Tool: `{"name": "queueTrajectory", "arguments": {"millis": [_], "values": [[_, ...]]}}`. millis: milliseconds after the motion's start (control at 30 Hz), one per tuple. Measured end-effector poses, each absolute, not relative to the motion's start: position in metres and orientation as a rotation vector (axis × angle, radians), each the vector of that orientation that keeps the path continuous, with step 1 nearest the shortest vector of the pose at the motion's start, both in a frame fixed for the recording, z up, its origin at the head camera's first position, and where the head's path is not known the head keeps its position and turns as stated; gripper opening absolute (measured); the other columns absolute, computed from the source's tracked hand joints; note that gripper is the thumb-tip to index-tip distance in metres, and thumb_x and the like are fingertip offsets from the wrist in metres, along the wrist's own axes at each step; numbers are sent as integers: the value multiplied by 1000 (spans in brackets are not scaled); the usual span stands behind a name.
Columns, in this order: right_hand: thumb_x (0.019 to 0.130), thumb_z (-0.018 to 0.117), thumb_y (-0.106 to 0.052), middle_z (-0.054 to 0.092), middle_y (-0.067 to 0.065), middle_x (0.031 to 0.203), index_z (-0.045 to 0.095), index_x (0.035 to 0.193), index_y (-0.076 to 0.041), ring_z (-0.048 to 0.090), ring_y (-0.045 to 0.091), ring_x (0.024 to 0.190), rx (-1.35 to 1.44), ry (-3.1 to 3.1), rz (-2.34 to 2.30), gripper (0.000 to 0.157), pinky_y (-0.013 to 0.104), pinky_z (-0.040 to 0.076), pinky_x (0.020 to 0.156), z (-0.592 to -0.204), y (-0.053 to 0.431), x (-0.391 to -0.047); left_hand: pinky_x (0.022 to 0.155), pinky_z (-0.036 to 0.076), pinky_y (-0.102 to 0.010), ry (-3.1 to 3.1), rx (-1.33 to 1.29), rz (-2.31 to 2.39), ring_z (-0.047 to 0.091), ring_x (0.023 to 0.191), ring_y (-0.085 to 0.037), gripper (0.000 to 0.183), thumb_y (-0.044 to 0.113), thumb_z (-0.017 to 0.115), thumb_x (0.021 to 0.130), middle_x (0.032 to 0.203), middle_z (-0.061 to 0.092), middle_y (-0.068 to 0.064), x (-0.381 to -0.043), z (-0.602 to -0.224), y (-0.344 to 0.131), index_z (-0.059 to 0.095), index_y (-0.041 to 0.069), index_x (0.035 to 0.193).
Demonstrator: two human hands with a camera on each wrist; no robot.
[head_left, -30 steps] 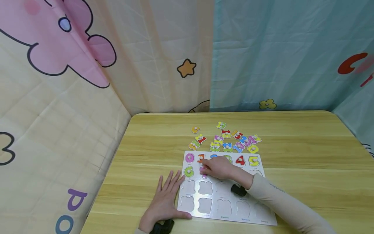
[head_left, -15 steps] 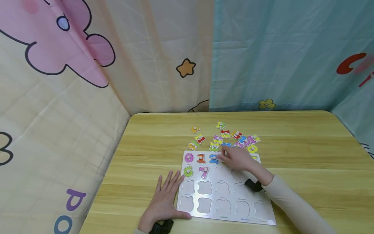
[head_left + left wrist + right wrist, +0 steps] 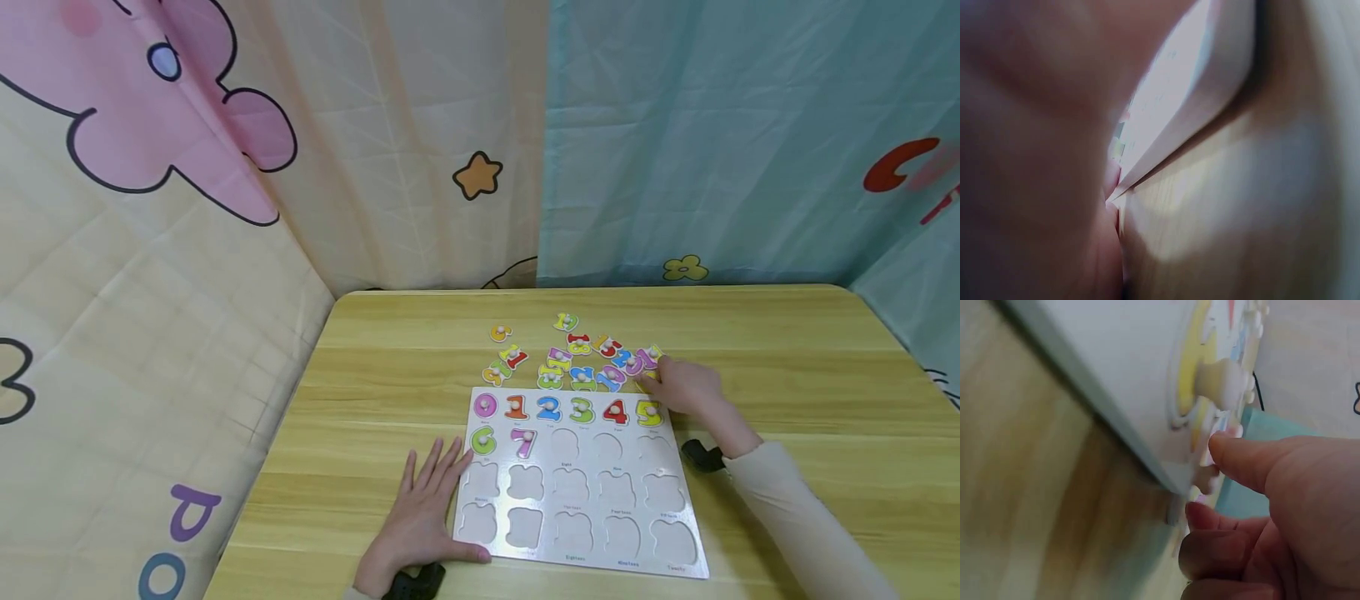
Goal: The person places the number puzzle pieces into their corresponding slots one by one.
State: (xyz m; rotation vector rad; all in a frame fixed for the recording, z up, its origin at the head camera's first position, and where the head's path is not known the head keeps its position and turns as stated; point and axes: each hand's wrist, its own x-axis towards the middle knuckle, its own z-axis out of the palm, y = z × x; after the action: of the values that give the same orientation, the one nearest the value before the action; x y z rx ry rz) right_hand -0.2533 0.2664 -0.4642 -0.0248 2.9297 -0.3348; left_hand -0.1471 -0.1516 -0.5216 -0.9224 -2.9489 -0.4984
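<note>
Left hand [image 3: 422, 521] flat, fingers spread, on the wood-grain table [image 3: 787, 350], thumb against the near-left corner of the white puzzle board [image 3: 577, 483]. Board: near rows are bare lobed cutouts, far rows hold glossy knobbed numbers 0–7. Right hand [image 3: 686, 387] at the far-right corner, fingers curled at a loose yellow piece [image 3: 649, 377] beside the scattered number pile [image 3: 577, 354]; can't tell if it's pinched.

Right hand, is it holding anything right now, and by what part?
Cannot be told: the right hand reaches among loose number pieces beyond the puzzle board; its fingertips hide any grip.
</note>
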Motion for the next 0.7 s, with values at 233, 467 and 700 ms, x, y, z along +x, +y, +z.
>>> {"name": "queueTrajectory", "arguments": {"millis": [233,467,700], "values": [[95,55,-34,41,3,59,48,77,-10,42,19,51,-117,2975,-348,31,28,25,47,-471,273,-252,110,-5,-55,-2975,-926,-478,2,143,-29,128,90,54,54,158,10,-4,-148,-521,-150,22,15,152],[96,57,-30,38,1,57,46,77,-11,39,17,47,-217,3098,-407,29,28,23,44,-468,266,-247,110,-4,-56,-2972,-929,-486,3,143,-30,127,89,56,54,158,11,-5,-147,-520,-151,23,14,152],[92,63,-31,38,-6,57,46,78,-18,36,10,47,-581,3027,-469,25,25,23,44,-461,222,-230,110,-5,-55,-2983,-922,-480,2,143,-29,127,89,55,55,158,10,-5,-147,-520,-151,22,14,152]]}}
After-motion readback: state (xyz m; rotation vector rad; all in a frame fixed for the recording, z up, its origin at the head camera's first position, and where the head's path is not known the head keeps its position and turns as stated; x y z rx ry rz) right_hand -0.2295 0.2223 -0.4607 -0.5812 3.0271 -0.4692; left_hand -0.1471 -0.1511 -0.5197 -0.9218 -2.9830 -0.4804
